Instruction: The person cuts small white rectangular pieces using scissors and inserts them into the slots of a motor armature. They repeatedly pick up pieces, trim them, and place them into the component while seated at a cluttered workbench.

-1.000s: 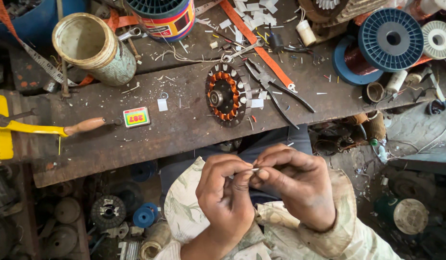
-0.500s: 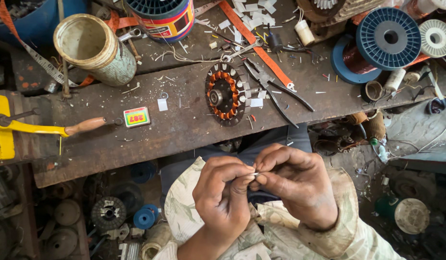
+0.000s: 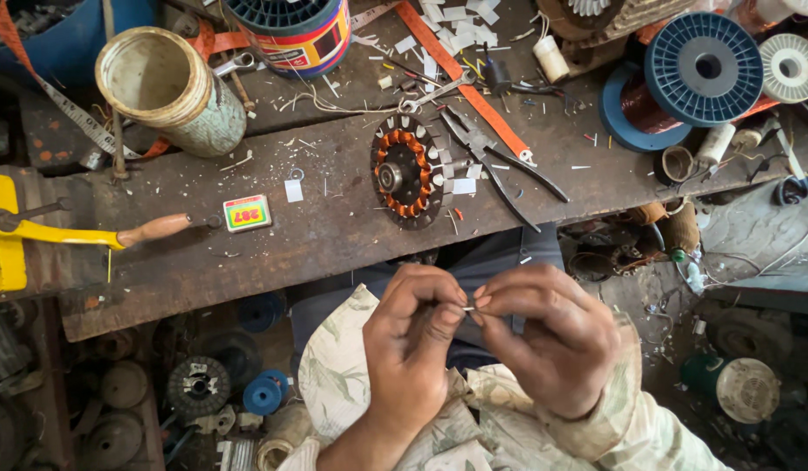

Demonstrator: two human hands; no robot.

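Change since earlier: both hands have come a little closer together and the fingertips now meet; the bench and its things lie as before.
Grip: the left hand [image 3: 417,336] and the right hand [image 3: 548,340] pinch one small pale piece [image 3: 467,309] between thumb and forefinger tips, a narrow, closed hold from both sides.
Place of the piece: it is held over the lap, in front of the bench edge [image 3: 273,288], well apart from the things on top. What it is exactly I cannot tell, it is too small.
Risk, dropping: I judge the piece could slip from the tips, because so little of it shows; below are dark spools and scrap on the floor [image 3: 203,384], where it would be hard to find.
Risk, bending: two pinches so near each other could crease or tear it if they pull unevenly.
Nearest on bench: a round wound stator [image 3: 408,172] with orange coils lies flat, with pliers [image 3: 500,166] just beside it and small white paper slips [image 3: 463,186] touching it.
Container, pale can: a worn can [image 3: 173,92] stands upright at the left; its inside looks bare, as far as I see.
Container, striped tin: a colourful tin [image 3: 295,35] at the top edge holds something dark and ribbed.
Container, blue tub: a blue tub [image 3: 64,35] in the corner holds grey scrap pieces.
Other: blue wire spools [image 3: 683,83] at the right, a yellow-handled tool [image 3: 72,234] at the left, a small matchbox [image 3: 247,212].
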